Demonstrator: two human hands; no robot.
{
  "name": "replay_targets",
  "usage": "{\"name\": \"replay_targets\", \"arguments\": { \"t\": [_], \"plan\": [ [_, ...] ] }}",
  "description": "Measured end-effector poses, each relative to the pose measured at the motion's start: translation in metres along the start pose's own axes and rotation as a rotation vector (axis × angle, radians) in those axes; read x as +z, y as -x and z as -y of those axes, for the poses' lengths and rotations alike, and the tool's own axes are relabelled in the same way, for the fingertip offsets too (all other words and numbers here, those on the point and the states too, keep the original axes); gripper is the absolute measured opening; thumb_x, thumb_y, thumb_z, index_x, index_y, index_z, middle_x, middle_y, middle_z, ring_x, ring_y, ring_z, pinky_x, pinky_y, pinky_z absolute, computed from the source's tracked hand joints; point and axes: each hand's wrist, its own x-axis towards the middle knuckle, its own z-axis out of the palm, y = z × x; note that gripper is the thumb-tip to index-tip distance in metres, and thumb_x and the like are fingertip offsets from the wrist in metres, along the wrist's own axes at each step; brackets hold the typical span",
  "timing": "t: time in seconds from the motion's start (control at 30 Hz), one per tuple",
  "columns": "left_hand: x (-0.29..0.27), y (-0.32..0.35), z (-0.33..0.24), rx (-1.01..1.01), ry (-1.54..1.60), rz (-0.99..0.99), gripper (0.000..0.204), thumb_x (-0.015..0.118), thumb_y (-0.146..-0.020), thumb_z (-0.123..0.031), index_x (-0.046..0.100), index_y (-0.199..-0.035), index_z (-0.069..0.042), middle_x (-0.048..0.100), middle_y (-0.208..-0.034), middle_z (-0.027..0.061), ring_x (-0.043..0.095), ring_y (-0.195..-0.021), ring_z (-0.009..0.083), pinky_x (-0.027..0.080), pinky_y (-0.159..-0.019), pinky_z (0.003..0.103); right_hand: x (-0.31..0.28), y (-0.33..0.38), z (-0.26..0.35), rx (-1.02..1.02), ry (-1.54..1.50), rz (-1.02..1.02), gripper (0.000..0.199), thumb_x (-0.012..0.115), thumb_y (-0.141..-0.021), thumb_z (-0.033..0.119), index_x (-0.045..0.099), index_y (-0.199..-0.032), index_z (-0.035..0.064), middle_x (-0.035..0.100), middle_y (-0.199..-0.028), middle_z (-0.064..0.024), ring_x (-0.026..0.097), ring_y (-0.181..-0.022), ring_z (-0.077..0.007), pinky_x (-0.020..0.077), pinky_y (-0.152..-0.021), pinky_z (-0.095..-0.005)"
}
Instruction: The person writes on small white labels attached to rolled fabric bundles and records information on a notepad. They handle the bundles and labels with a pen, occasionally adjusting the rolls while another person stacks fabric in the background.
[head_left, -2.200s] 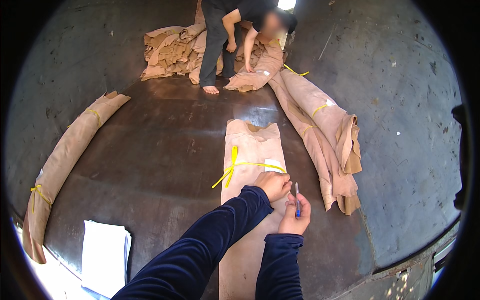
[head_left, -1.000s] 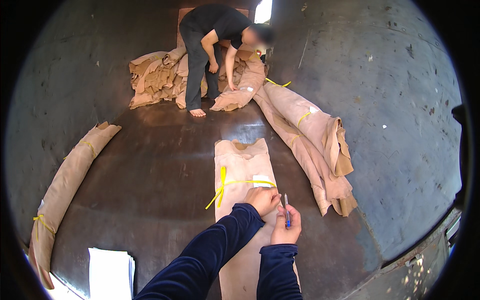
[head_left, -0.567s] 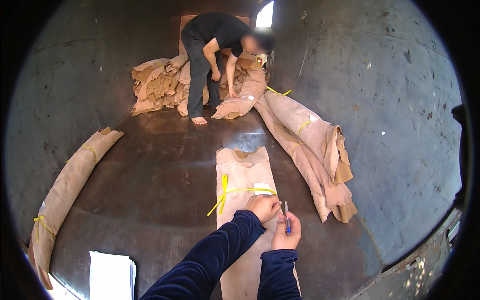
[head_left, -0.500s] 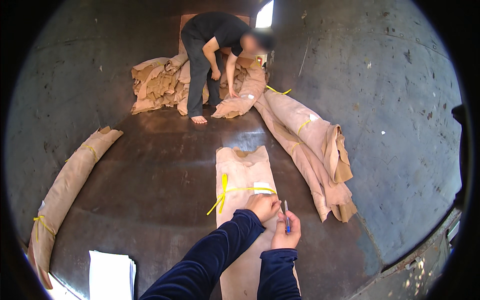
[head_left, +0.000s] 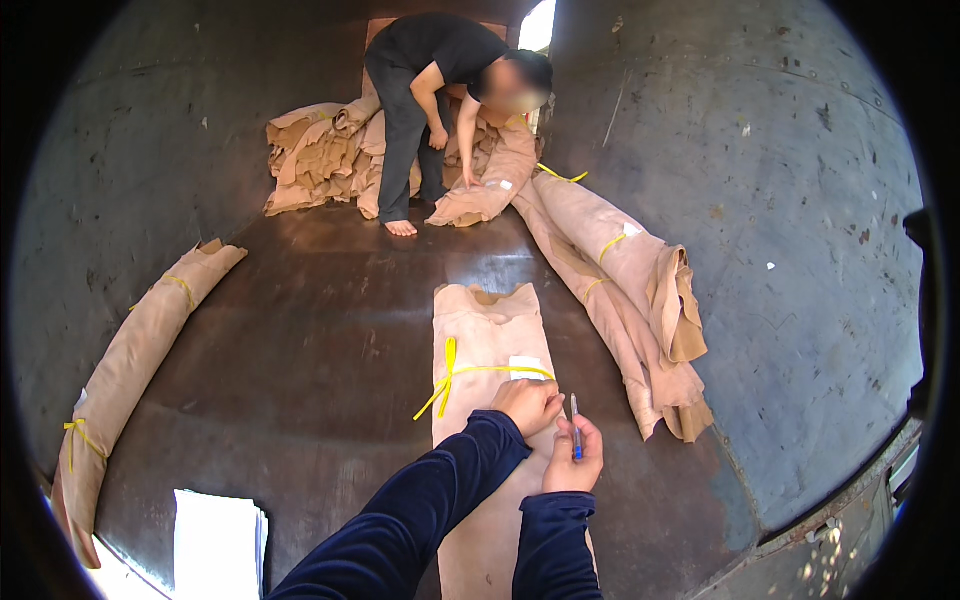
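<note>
Both sleeves [head_left: 412, 518] are long, dk navy & a bit shiny, w/ creases & narrow cuffs [head_left: 558, 505].

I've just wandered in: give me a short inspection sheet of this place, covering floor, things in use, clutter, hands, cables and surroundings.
Surface: dark brown floor, scuffed.
Things in use: pale tan roll with yellow tie and white label; pen.
Clutter: paper stack, lower left; side roll, left; tied rolls, right.
Hands: left hand over the tan roll, grip unclear; right hand holds the pen.
Cables: nothing seen.
Surroundings: marked grey wall, right; co-worker bending at the back.
</note>
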Motion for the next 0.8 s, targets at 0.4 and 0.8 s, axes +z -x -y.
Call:
{"name": "replay_targets", "arguments": {
  "t": [0.4, 0.8],
  "plan": [
    [-0.0008, -0.0001, -0.0009, 0.002, -0.007, 0.003, 0.022, 0.065, -0.087, -0.028, 0.066, -0.075, -0.009, 0.067, -0.068, 0.0128, 0.066, -0.063, 0.0354, 0.053, -0.061, 0.047, 0.0001, 0.0013, 0.0030, 0.013, -0.028, 0.004, 0.026, 0.055, -0.092, -0.003, 0.056, -0.117, -0.0028, 0.070, -0.105, -0.0146, 0.066, -0.095, -0.0159, 0.0521, -0.086, -0.0275],
    [0.0003, -0.0001, 0.0006, 0.006, 0.002, -0.001, 0.023, 0.066, -0.087, -0.027, 0.065, -0.073, -0.009, 0.067, -0.068, 0.0120, 0.066, -0.063, 0.0349, 0.052, -0.060, 0.046, 0.0009, 0.0014, 0.0060, 0.009, -0.023, 0.006, 0.027, 0.056, -0.090, -0.004, 0.056, -0.118, -0.0028, 0.070, -0.105, -0.0145, 0.065, -0.095, -0.0157, 0.0514, -0.086, -0.0274]
  ]
}}
